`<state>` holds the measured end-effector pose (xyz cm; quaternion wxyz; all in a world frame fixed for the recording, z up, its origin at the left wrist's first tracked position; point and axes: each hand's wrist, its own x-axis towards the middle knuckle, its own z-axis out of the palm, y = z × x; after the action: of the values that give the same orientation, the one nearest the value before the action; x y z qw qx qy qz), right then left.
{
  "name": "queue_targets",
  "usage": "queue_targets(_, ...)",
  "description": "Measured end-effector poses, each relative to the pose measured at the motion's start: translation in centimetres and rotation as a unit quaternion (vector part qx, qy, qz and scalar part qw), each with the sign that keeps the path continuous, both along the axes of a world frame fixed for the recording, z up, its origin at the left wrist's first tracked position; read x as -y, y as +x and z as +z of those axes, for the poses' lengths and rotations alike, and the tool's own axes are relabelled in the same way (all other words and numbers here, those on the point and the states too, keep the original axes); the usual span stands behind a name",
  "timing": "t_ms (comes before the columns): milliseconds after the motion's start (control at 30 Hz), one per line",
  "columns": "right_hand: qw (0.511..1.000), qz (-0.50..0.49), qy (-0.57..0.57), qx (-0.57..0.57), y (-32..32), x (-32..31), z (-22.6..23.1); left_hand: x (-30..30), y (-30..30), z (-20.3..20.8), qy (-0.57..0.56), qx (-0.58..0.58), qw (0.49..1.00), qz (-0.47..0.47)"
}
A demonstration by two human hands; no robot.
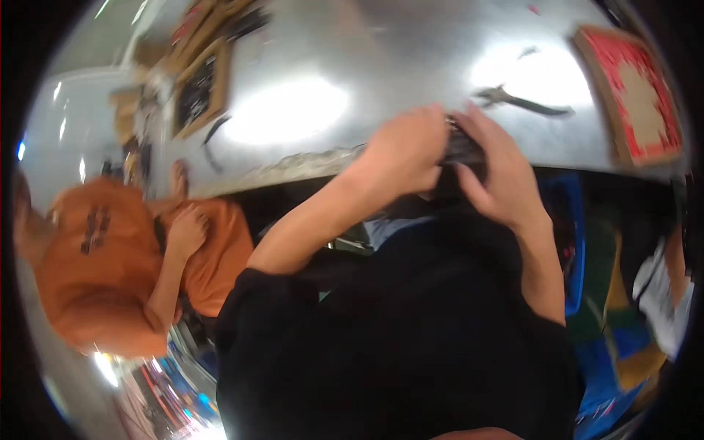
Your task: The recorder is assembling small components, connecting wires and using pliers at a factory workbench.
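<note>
The surface point(411, 66) is smooth, grey and metallic, with glaring reflections. Left of its near edge sits a co-worker point(95, 257) in orange cloth. At its right end stands a brown-rimmed box point(645, 99), roughly rectangular, ragged red around tan inside. Over its near edge, both forearms converge: the left hand point(411, 150) is curled tight, knuckles up, against the dark piece point(463, 150); the right hand point(502, 158) arches around it, thumb and fingers partly spread, gripping it. Dark-handled pliers point(535, 107) lie on the surface. The piece, blurred and partly covered, sits between both palms.
</note>
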<state>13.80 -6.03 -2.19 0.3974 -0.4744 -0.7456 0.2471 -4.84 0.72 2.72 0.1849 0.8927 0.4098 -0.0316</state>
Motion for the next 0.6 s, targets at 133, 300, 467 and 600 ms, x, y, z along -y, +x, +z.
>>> queue_targets(133, 0.993, -0.023, -0.022, 0.117, -1.2, -1.1, -1.7, -1.9, -1.8, -1.5, -0.025, 0.051, 0.998, -0.019)
queue_targets(300, 0.993, -0.003, 0.003, 0.122, -4.9, -4.7, -2.3, -4.2, -6.2, -2.8, 0.038, 0.131, 0.990, 0.027)
queue_targets(467, 0.989, -0.016, -0.100, 0.108, -10.4, -9.8, 0.1, -10.7, -11.0, -1.9, -0.055, 0.119, 0.991, -0.021)
queue_targets(600, 0.993, 0.007, -0.106, -0.055, -13.2, -17.7, 0.4, -17.9, -15.5, -1.7, -0.099, 0.078, 0.992, 0.006)
